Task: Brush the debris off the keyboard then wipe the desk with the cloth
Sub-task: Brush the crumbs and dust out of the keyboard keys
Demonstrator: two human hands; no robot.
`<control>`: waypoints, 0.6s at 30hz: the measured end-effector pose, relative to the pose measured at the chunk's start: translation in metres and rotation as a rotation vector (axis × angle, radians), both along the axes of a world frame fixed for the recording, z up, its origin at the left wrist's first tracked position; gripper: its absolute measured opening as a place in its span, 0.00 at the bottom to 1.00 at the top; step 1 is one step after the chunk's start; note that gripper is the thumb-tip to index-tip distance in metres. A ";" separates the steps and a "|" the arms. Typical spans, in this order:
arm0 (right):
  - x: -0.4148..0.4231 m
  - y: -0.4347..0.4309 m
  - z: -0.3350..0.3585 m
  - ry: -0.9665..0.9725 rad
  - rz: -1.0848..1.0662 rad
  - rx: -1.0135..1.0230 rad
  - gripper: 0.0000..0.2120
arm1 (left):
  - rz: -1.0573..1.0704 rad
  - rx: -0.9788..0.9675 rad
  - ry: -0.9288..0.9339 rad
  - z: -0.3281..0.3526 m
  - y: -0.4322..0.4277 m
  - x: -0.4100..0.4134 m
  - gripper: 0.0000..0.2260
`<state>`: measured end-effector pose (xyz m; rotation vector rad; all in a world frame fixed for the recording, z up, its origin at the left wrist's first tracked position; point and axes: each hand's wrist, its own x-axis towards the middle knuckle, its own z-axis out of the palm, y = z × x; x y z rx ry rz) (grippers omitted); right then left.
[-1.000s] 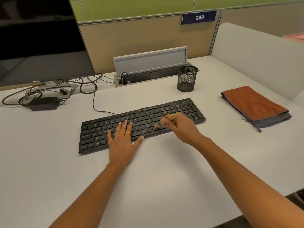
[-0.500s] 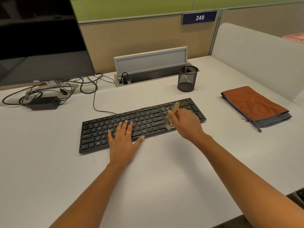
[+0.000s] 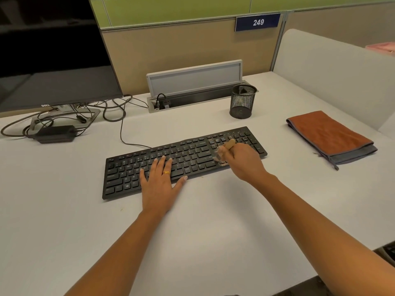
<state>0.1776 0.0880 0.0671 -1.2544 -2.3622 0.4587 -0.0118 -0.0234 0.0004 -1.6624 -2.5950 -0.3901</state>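
Note:
A black keyboard [image 3: 192, 154] lies across the middle of the white desk [image 3: 203, 231]. My left hand [image 3: 159, 184] rests flat on its left half, fingers straight, a gold ring on one finger. My right hand [image 3: 241, 161] grips a small wooden-handled brush [image 3: 229, 144] over the keyboard's right part; its bristles are blurred and touch the keys near the front edge. Pale specks of debris dot the keys at the far right. A folded orange and grey cloth [image 3: 329, 135] lies on the desk to the right, apart from both hands.
A black mesh pen cup [image 3: 242, 101] stands behind the keyboard. A cable tray with a raised lid [image 3: 194, 80] sits at the desk's back. A monitor [image 3: 55, 52] with tangled cables and a power brick [image 3: 55, 133] fills the back left. A grey partition [image 3: 333, 77] borders the right.
My right hand has swept the brush rightward along the keyboard, from its middle to its right part. My left hand has stayed flat on the keys.

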 end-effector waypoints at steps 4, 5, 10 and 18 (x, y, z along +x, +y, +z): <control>0.002 -0.002 0.002 0.019 -0.029 0.009 0.21 | 0.007 -0.028 0.010 0.001 0.000 0.001 0.38; 0.001 -0.003 0.003 0.059 -0.033 -0.008 0.21 | 0.006 -0.032 0.009 0.002 0.000 0.001 0.36; 0.002 -0.007 -0.003 0.131 0.046 -0.236 0.23 | 0.001 -0.016 -0.003 0.004 -0.002 0.002 0.31; 0.007 -0.005 0.001 0.202 -0.125 0.049 0.22 | 0.003 -0.009 0.003 0.001 -0.001 0.000 0.37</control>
